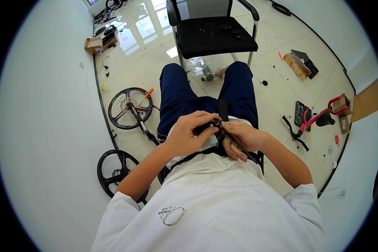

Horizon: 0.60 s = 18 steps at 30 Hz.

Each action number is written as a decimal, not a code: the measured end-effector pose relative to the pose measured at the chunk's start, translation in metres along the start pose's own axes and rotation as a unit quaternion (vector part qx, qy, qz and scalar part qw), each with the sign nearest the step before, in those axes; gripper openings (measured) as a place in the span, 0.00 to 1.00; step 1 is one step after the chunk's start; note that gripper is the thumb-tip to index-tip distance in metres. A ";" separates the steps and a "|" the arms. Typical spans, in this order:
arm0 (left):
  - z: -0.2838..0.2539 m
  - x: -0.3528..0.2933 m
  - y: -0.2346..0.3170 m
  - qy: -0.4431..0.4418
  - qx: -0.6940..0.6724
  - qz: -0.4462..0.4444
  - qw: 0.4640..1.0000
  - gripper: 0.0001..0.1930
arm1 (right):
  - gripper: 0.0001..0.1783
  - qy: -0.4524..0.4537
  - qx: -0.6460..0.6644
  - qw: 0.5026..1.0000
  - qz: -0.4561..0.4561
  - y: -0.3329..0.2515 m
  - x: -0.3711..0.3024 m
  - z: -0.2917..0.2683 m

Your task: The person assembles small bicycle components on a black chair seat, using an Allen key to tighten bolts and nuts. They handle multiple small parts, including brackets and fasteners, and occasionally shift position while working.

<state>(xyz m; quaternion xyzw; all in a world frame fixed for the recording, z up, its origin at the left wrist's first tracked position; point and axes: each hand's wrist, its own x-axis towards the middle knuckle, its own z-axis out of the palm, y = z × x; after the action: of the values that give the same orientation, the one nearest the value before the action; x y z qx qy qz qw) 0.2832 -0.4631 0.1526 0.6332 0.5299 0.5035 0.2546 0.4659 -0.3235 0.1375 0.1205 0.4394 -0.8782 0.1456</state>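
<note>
Wide tiled floor (pixel 277 88) edged by walls (pixel 50 117), 2 hands (pixel 190 133) (above lap (pixel 203 103)), grip around black part (pixel 216 123)

White shirt (pixel 235 206) — dark lettering (pixel 165 210), wheel (pixel 126 126) — red lettering (pixel 112 107)

A white wall (pixel 50 126) rises at nine o'clock, another wall (pixel 329 25) at two, both edged with dark skirting (pixel 344 68). The tiled floor (pixel 277 101) is pale and glossy, with bright window-shaped reflections (pixel 145 27) lying across it at eleven. A black chair (pixel 197 44) stands at twelve, a brown panel (pixel 367 99) at three
</note>
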 end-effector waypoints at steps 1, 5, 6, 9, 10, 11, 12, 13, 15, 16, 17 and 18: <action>0.001 0.001 0.002 -0.001 0.011 -0.007 1.000 0.12 | 0.27 -0.003 0.000 1.000 0.006 0.001 0.001 -0.002; 0.007 0.005 0.003 0.008 0.067 -0.009 0.998 0.13 | 0.28 -0.007 0.054 0.998 0.029 0.000 0.002 -0.003; 0.009 0.006 0.002 0.012 0.083 -0.003 0.996 0.13 | 0.27 -0.005 0.081 0.996 0.032 -0.002 0.002 -0.001; 0.011 0.007 0.004 0.016 0.116 -0.013 0.993 0.15 | 0.22 -0.010 0.137 0.989 0.049 -0.003 -0.001 -0.002; 0.011 0.007 0.004 0.017 0.097 -0.007 0.995 0.15 | 0.19 -0.012 0.153 0.987 0.055 -0.002 -0.002 -0.003; 0.012 0.007 0.003 0.018 0.078 -0.001 0.997 0.15 | 0.17 -0.013 0.165 0.984 0.061 -0.001 -0.001 -0.005; 0.011 0.007 0.002 0.019 0.061 0.004 0.998 0.14 | 0.15 -0.015 0.178 0.982 0.067 -0.001 -0.001 -0.006; 0.011 0.006 -0.001 0.012 0.052 -0.003 0.999 0.14 | 0.15 -0.007 0.169 0.983 0.066 -0.001 0.000 -0.006; 0.011 0.005 -0.006 -0.004 0.033 -0.017 0.999 0.13 | 0.16 0.010 0.152 0.986 0.065 -0.002 0.000 -0.004; 0.010 0.006 -0.006 -0.031 0.031 -0.044 0.998 0.12 | 0.17 0.005 0.140 0.988 0.064 -0.002 0.000 -0.004; 0.007 0.008 -0.003 -0.057 0.028 -0.070 0.995 0.12 | 0.19 0.000 0.129 0.990 0.064 -0.001 0.000 -0.004; 0.005 0.010 0.000 -0.084 0.025 -0.096 0.992 0.12 | 0.20 -0.005 0.118 0.991 0.064 -0.001 0.000 -0.004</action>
<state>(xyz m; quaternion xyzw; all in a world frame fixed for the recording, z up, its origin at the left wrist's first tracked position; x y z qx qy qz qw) 0.2869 -0.4527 0.1544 0.6255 0.5776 0.4082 0.3292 0.4658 -0.3192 0.1359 0.1603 0.3233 -0.9134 0.1883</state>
